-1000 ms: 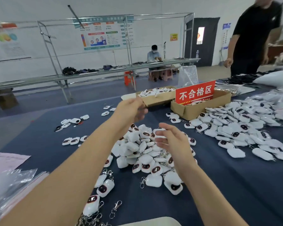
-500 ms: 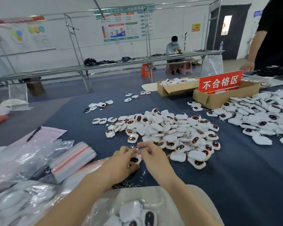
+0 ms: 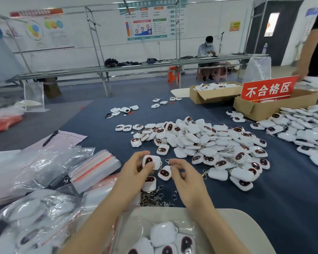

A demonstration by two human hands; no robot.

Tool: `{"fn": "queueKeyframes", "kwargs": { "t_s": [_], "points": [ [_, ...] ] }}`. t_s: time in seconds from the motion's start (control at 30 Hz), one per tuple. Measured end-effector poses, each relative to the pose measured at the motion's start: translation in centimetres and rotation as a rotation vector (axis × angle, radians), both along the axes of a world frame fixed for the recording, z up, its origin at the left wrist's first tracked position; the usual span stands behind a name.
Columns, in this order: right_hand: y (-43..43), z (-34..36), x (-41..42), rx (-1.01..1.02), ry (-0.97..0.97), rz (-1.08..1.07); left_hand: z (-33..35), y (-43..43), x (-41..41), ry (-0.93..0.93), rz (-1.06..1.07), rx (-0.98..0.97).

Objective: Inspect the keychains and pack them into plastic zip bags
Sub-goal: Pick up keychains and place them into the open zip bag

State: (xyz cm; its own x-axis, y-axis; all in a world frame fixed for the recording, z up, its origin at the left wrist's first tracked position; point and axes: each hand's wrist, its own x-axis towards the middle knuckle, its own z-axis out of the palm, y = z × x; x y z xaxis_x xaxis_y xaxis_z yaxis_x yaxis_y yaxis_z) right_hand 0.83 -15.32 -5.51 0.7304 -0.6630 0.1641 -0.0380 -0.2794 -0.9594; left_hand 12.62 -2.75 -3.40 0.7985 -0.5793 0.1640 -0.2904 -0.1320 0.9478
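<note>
My left hand (image 3: pixel 134 173) grips a white keychain (image 3: pixel 151 162), its dark oval face turned up. Just right of it, my right hand (image 3: pixel 186 180) has its fingers curled and pinches the keychain's metal ring (image 3: pixel 167 161). Two more keychains (image 3: pixel 164 173) lie directly under my fingertips, above a tangle of loose metal chains (image 3: pixel 154 197). The big keychain pile (image 3: pixel 209 143) spreads over the blue table beyond my hands. A stack of red-striped zip bags (image 3: pixel 94 167) sits to my left. Filled bags (image 3: pixel 163 239) rest on a beige tray (image 3: pixel 246 226) below my arms.
Two cardboard boxes (image 3: pixel 215 95) stand at the back right, one behind a red sign (image 3: pixel 268 88). Bagged keychains (image 3: pixel 308 129) heap at the right. More plastic bags (image 3: pixel 26 217), a paper and a pen (image 3: pixel 50 138) lie left. A person's hand (image 3: pixel 299 73) reaches in far right.
My hands have drawn back from above the pile to the near side of the table. They came together on a keychain, and the left hand now holds it face up.
</note>
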Motion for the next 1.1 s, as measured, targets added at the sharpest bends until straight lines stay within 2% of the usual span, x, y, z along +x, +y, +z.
{"fn": "queueKeyframes", "kwargs": {
  "t_s": [0.1, 0.23, 0.37, 0.53, 0.8, 0.97, 1.1],
  "points": [
    [0.3, 0.1, 0.7, 0.033, -0.103, 0.032, -0.5, -0.1, -0.8, 0.32, -0.02, -0.287],
    [0.3, 0.4, 1.5, 0.058, -0.085, 0.136, -1.6, 0.2, -1.1, 0.475, -0.057, -0.453],
    [0.0, 0.1, 1.7, 0.038, -0.102, 0.204, -2.3, 0.4, -0.5, 0.458, -0.118, -0.436],
    [-0.6, 0.2, 1.5, 0.098, -0.18, 0.179, -2.2, 0.2, -0.4, 0.346, -0.135, -0.314],
    [-0.9, 0.3, 1.0, 0.223, -0.243, 0.226, -2.0, 0.5, -0.9, 0.242, -0.236, -0.232],
    [-0.9, 0.0, 1.5, 0.356, -0.241, 0.19, -2.2, 0.3, -0.6, 0.335, -0.147, -0.295],
    [-0.9, -0.2, 1.6, 0.343, -0.191, 0.247, -2.3, 0.2, -0.5, 0.347, -0.121, -0.299]
  ]
}}
